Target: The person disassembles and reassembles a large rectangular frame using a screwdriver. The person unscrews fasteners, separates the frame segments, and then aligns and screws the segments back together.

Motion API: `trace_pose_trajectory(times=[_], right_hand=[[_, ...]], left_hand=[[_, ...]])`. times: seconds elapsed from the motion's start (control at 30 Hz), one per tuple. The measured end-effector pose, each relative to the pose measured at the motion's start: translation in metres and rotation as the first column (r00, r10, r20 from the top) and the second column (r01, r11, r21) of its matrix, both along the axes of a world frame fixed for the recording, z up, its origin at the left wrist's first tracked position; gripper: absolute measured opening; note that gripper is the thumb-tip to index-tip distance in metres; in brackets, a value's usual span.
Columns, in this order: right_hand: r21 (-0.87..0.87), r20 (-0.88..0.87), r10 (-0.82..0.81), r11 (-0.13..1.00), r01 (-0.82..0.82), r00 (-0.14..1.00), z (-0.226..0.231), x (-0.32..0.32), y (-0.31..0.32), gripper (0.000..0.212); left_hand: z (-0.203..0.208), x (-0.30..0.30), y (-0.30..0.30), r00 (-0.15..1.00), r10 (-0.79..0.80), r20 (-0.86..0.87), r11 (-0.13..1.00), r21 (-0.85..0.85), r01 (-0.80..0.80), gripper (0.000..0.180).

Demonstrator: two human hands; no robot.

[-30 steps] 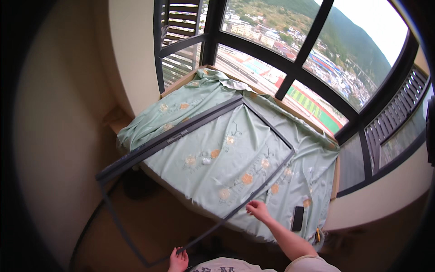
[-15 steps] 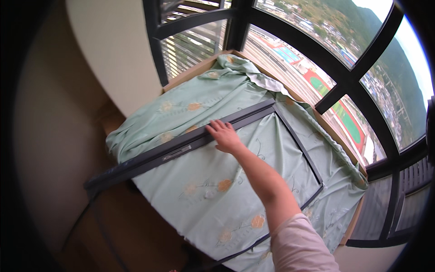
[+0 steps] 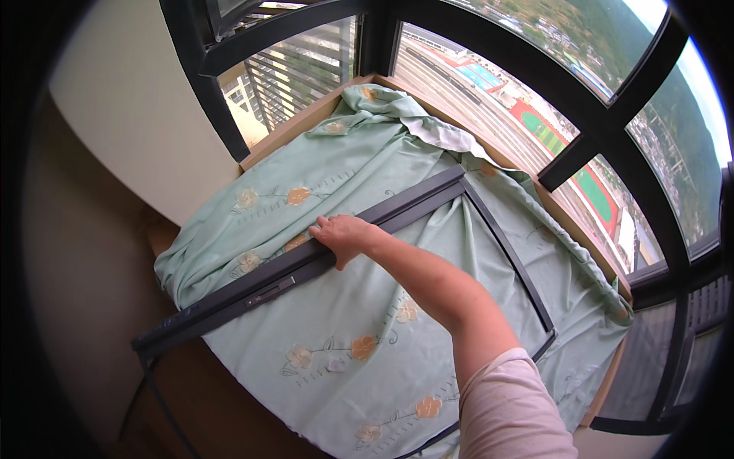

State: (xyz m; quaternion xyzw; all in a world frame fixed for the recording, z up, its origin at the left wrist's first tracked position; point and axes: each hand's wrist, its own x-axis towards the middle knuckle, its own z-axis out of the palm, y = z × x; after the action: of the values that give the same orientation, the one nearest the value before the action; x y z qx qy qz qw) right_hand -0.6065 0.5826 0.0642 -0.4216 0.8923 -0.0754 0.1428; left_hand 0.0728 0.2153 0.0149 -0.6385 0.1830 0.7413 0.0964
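Observation:
My right hand (image 3: 344, 236) grips the wide bar of a dark grey frame (image 3: 229, 300), fingers curled over its far edge and thumb on the near side. Thin bars run from the frame's far end down the right, partly hidden behind my arm. A slim, light-edged plate (image 3: 269, 292) sits in the wide bar, left of my hand. Beneath the frame lies a pale green cloth (image 3: 290, 405) with orange and cream flowers. The bar's left end juts out past the cloth's edge. My left hand is out of view.
Dark-framed windows (image 3: 566, 84) rise at the back and right, above a wooden ledge edge (image 3: 527, 180). A pale wall panel (image 3: 130, 99) stands at the left. Brown floor (image 3: 206, 390) shows below the cloth's left edge, with a thin dark bar (image 3: 164, 405) hanging over it.
My right hand has slid along the wide bar toward its left end. Its fingers, spread flat before, now curl over the bar. The view has shifted slightly.

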Motion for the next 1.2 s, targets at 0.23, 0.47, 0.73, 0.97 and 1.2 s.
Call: trace_pose_trajectory(times=[0.23, 0.47, 0.73, 0.97, 1.2], right_hand=[[0.062, 0.065, 0.037, 0.997, -0.041, 0.997, 0.017, 0.008, 0.0, 0.079], [0.082, 0.122, -0.136, 0.989, 0.127, 0.983, 0.05, 0.038, -0.006, 0.069], [0.157, -0.015, -0.187, 0.97, 0.187, 0.982, 0.094, 0.064, -0.016, 0.066], [0.163, -0.113, -0.238, 0.953, 0.255, 0.965, 0.189, 0.1, -0.051, 0.065], [0.109, -0.314, -0.211, 0.96, 0.256, 0.925, 0.293, 0.145, -0.105, 0.063]], left_hand=[[-0.003, 0.008, -0.006, 0.999, 0.04, -0.012, 0.999, 0.007, -0.04, 0.012], [-0.014, 0.049, -0.022, 0.999, 0.042, -0.024, 0.998, 0.038, -0.042, 0.012], [0.001, 0.058, -0.018, 0.989, 0.136, -0.057, 0.991, -0.007, -0.137, 0.014], [0.02, 0.07, -0.043, 0.969, 0.154, -0.195, 0.988, 0.016, -0.153, 0.013], [0.062, 0.066, -0.112, 0.9, 0.157, -0.406, 0.985, 0.0, -0.171, 0.017]])
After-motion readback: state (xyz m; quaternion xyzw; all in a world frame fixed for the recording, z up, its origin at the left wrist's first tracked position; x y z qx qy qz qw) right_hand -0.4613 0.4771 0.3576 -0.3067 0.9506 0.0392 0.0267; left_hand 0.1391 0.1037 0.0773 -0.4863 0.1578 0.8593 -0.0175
